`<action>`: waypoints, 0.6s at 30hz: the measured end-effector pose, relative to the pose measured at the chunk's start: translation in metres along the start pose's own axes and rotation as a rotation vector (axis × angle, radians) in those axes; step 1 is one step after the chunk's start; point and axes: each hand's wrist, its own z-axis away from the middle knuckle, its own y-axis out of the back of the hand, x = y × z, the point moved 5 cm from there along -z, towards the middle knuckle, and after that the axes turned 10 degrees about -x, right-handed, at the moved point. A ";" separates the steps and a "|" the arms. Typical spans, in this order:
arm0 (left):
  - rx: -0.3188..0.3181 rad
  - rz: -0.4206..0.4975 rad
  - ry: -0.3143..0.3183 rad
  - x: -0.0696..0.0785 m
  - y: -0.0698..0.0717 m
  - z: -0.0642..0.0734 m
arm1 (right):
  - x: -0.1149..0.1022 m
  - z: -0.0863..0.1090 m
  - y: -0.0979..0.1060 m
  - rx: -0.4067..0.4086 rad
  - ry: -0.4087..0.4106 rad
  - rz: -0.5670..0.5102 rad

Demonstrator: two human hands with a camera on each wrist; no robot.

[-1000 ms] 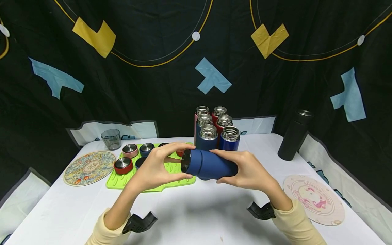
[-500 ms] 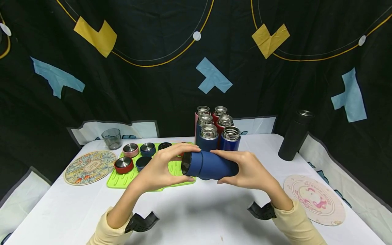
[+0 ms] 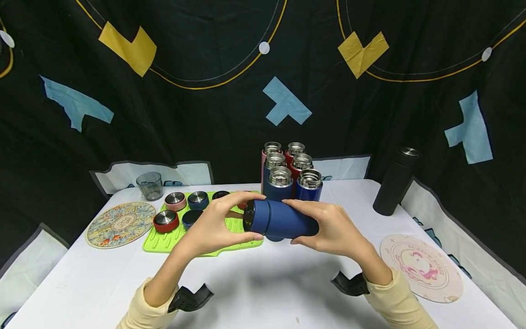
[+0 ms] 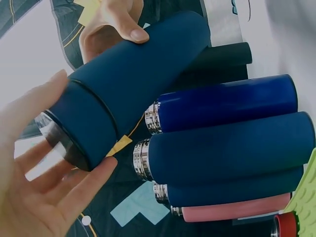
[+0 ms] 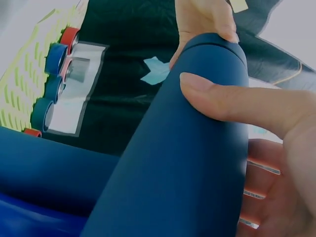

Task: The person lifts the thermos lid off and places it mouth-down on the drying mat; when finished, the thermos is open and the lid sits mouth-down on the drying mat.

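Note:
A dark blue thermos bottle [image 3: 292, 221] lies tilted sideways between both hands, above the table. Its lid end [image 3: 258, 217], with a glossy top, points left in the head view. My left hand [image 3: 211, 226] pinches that end between thumb and fingers; in the left wrist view its fingertips sit by the seam of the lid. My right hand [image 3: 334, 228] grips the body near the base, with the thumb across the near side in the right wrist view. Behind the bottle stand several lidless thermos bottles [image 3: 281, 189] with bare steel necks.
Several lids, including a red lid [image 3: 166, 219] and a pink lid [image 3: 175, 201], sit on a green mat [image 3: 154, 244]. A glass cup [image 3: 149, 186] and a patterned round mat [image 3: 119, 226] are left. A black bottle [image 3: 395, 185] and a pink round mat [image 3: 425, 269] are right.
My left fingers and thumb have shifted slightly around the lid end. The bottle and my right hand stay nearly in place.

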 end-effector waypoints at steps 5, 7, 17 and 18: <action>-0.043 -0.046 -0.086 0.003 -0.001 0.001 | 0.003 0.001 -0.001 -0.029 -0.024 -0.066; -0.038 -0.048 -0.090 0.003 -0.002 0.001 | 0.004 0.001 -0.001 -0.035 -0.028 -0.075; -0.001 -0.002 0.028 0.000 -0.001 0.000 | -0.001 0.000 0.001 -0.001 0.003 0.009; -0.011 -0.012 0.012 0.000 -0.001 0.000 | -0.001 0.000 0.001 -0.001 0.002 0.007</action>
